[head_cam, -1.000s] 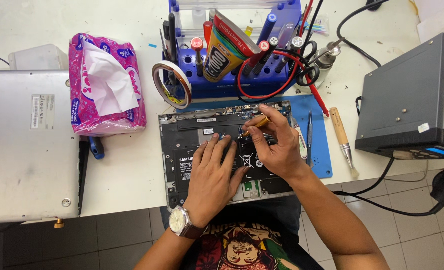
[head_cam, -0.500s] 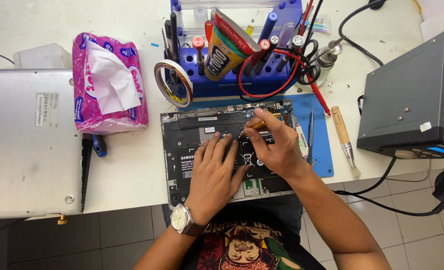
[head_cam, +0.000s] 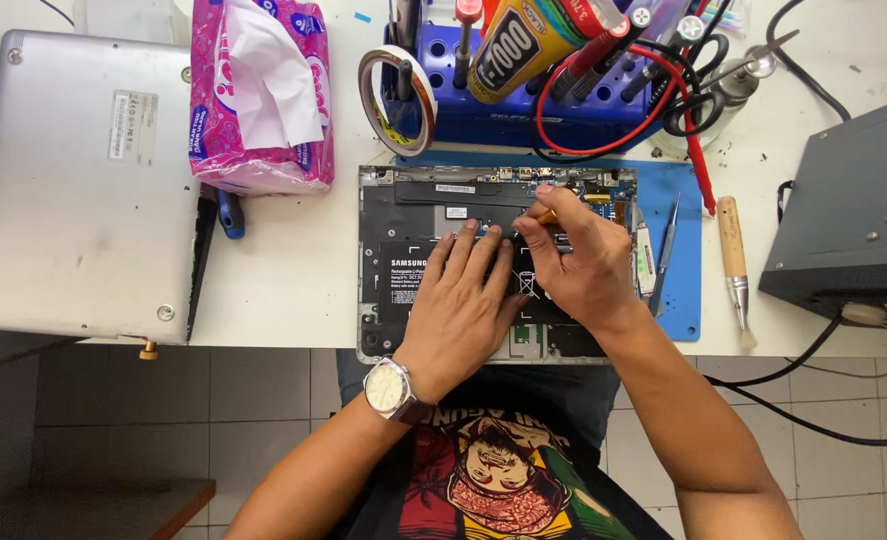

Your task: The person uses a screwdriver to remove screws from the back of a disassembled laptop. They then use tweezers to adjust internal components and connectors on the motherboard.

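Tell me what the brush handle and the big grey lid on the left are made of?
The brush handle looks like plain wood: pale tan, matte, with a darker metal-looking collar near the bristles. The big grey lid is probably metal, perhaps aluminium: smooth silver with a soft sheen, screws at the corners. It could be painted plastic; the picture cannot settle that.
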